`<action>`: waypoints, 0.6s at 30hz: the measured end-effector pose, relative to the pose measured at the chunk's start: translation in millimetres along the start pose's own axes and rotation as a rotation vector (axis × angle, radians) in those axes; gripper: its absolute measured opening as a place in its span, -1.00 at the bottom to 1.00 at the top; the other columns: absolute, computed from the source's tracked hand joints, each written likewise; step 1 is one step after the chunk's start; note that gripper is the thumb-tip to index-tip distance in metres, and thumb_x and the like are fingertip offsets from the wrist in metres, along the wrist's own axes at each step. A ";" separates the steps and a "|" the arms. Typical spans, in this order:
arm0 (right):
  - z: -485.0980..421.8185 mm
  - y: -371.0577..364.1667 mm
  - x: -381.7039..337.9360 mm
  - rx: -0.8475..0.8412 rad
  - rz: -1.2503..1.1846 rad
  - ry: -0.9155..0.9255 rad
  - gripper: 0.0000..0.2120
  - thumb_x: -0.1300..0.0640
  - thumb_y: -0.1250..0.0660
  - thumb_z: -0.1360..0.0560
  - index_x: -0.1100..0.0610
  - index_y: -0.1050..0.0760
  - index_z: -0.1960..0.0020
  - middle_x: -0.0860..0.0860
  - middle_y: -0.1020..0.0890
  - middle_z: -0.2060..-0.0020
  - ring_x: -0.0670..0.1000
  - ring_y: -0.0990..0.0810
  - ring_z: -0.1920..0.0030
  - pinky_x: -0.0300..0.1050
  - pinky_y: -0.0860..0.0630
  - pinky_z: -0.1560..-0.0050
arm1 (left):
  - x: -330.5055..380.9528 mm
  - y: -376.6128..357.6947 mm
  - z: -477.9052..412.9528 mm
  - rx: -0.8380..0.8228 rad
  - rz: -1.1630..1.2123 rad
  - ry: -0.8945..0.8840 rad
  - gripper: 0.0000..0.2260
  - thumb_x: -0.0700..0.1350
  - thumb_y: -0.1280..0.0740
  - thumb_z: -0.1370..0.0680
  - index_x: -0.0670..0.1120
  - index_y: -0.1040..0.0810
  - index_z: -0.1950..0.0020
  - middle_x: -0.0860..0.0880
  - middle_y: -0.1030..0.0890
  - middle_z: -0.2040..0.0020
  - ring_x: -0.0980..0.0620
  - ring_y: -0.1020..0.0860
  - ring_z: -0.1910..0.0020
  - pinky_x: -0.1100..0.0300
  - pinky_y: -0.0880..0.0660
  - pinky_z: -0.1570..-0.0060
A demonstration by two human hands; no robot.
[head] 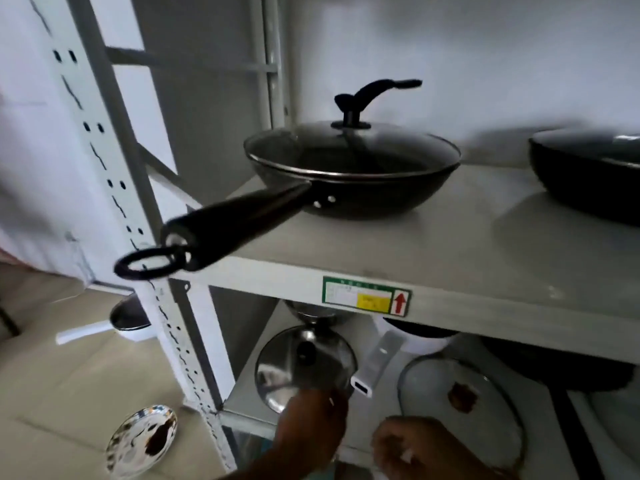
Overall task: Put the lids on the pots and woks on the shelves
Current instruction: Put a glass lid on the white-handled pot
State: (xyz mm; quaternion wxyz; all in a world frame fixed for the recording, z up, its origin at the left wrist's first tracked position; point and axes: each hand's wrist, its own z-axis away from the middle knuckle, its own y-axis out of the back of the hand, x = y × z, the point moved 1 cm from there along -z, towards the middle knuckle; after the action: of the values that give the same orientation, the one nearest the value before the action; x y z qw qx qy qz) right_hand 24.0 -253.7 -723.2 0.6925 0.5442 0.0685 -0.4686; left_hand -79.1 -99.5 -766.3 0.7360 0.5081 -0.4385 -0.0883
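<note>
On the upper shelf (450, 299) sits a black wok (353, 195) with a glass lid (349, 147) on it, its long handle sticking out past the shelf's left front corner. A second black wok (585, 181) shows at the right edge. On the lower shelf, my left hand (311, 427) grips the near rim of a shiny steel lid (287, 368), which is tilted up. My right hand (422, 448) rests at the near edge of a glass lid with a brown knob (460, 396). A white pot (419, 337) with a white handle stands behind, partly hidden by the shelf.
A white perforated upright post (117, 188) stands at the left. On the cardboard-covered floor lie a steel lid with a brown knob (142, 441) and a small white-handled pan (128, 320). A steel pot (311, 313) sits behind the steel lid.
</note>
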 end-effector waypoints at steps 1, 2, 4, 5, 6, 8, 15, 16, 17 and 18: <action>-10.2 -12.9 -4.4 0.041 0.006 0.069 -0.94 -0.38 -0.25 -0.36 -0.47 -0.44 0.27 -0.36 -0.57 0.16 -0.36 -0.51 0.10 -0.43 -0.42 -0.03 | -13.3 -4.4 -10.7 0.033 0.012 0.017 -0.69 0.12 -0.11 -0.56 -0.01 -0.57 0.01 -0.01 -0.68 0.11 0.01 -0.65 0.10 0.19 -0.53 0.12; -26.6 -23.5 -3.9 0.108 -0.012 0.142 -0.90 -0.38 -0.26 -0.36 -0.41 -0.41 0.25 -0.28 -0.58 0.04 -0.32 -0.52 0.02 -0.41 -0.42 -0.06 | -25.2 -9.4 -25.8 0.084 0.026 0.041 -0.72 0.09 -0.12 -0.58 0.00 -0.56 0.06 0.01 -0.67 0.16 0.05 -0.63 0.18 0.21 -0.48 0.21; -56.8 -41.9 -12.8 0.154 -0.145 0.117 -0.95 -0.13 -0.29 -0.47 -0.30 -0.44 0.13 -0.07 -0.60 -0.13 -0.16 -0.55 -0.11 -0.29 -0.45 -0.13 | -56.2 -12.4 -52.4 0.257 0.065 0.089 -0.76 0.06 -0.13 -0.60 0.02 -0.52 0.14 0.01 -0.65 0.28 0.04 -0.60 0.27 0.20 -0.47 0.29; -73.7 -51.4 -17.0 0.183 -0.165 0.117 -0.88 -0.02 -0.27 -0.50 -0.25 -0.49 0.02 -0.03 -0.60 -0.17 -0.11 -0.54 -0.16 -0.26 -0.43 -0.14 | -68.4 -12.0 -57.2 0.338 0.114 0.113 -0.76 0.04 -0.14 -0.60 0.01 -0.49 0.19 0.01 -0.61 0.38 0.00 -0.61 0.28 0.18 -0.48 0.30; -93.5 -61.8 -16.3 0.223 -0.177 0.125 -0.79 0.02 -0.24 -0.52 -0.18 -0.51 -0.11 -0.03 -0.59 -0.20 -0.09 -0.53 -0.19 -0.24 -0.41 -0.15 | -77.0 -16.7 -62.7 0.365 0.126 0.139 -0.74 0.02 -0.15 -0.61 0.00 -0.44 0.24 0.03 -0.53 0.46 -0.02 -0.59 0.32 0.18 -0.45 0.32; -131.9 -75.9 -19.8 0.300 -0.145 0.158 -0.64 -0.02 -0.19 -0.55 -0.07 -0.41 -0.34 -0.04 -0.50 -0.32 -0.07 -0.45 -0.30 -0.17 -0.37 -0.28 | -90.8 -24.8 -75.9 0.415 0.169 0.139 -0.73 0.00 -0.17 -0.60 0.01 -0.40 0.29 0.06 -0.47 0.49 0.01 -0.53 0.37 0.21 -0.36 0.35; -249.2 -83.7 -18.9 0.445 0.130 0.119 -0.42 -0.05 -0.13 -0.54 0.00 -0.11 -0.53 0.05 -0.10 -0.56 0.06 -0.12 -0.53 0.00 -0.16 -0.49 | -105.4 -27.0 -137.4 0.410 0.142 -0.031 -0.85 -0.01 -0.18 -0.58 0.01 -0.44 0.16 -0.02 -0.61 0.15 -0.06 -0.60 0.19 0.06 -0.54 0.22; -259.0 -86.2 -15.3 0.447 0.127 0.123 -0.44 -0.07 -0.13 -0.52 -0.03 -0.16 -0.50 0.03 -0.21 -0.53 0.06 -0.23 -0.49 0.00 -0.25 -0.44 | -104.2 -27.0 -147.2 0.374 0.134 -0.048 -0.87 0.00 -0.18 -0.57 0.01 -0.48 0.10 -0.03 -0.63 0.09 -0.06 -0.62 0.14 0.05 -0.57 0.16; -263.6 -89.2 -10.8 0.457 0.129 0.119 -0.47 -0.08 -0.13 -0.51 -0.06 -0.20 -0.47 0.00 -0.30 -0.48 0.04 -0.32 -0.44 -0.01 -0.32 -0.40 | -103.7 -28.6 -156.5 0.332 0.131 -0.052 -0.85 0.02 -0.18 -0.56 0.04 -0.51 -0.02 -0.03 -0.65 0.01 -0.06 -0.63 0.08 0.07 -0.58 0.09; -266.0 -93.2 -5.4 0.509 0.139 0.141 -0.50 -0.09 -0.13 -0.51 -0.09 -0.23 -0.44 -0.04 -0.37 -0.43 0.01 -0.37 -0.40 -0.03 -0.36 -0.36 | -102.2 -29.4 -164.4 0.301 0.123 -0.052 -0.78 0.03 -0.17 -0.57 0.08 -0.49 -0.17 -0.02 -0.65 -0.07 -0.05 -0.64 0.03 0.07 -0.59 0.03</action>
State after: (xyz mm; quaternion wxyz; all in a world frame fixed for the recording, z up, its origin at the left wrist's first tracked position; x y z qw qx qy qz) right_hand 63.9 -30.1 -890.1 0.5575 0.7354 -0.0407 -0.3830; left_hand -10.2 55.8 -863.7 0.6440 0.5823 -0.4961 0.0105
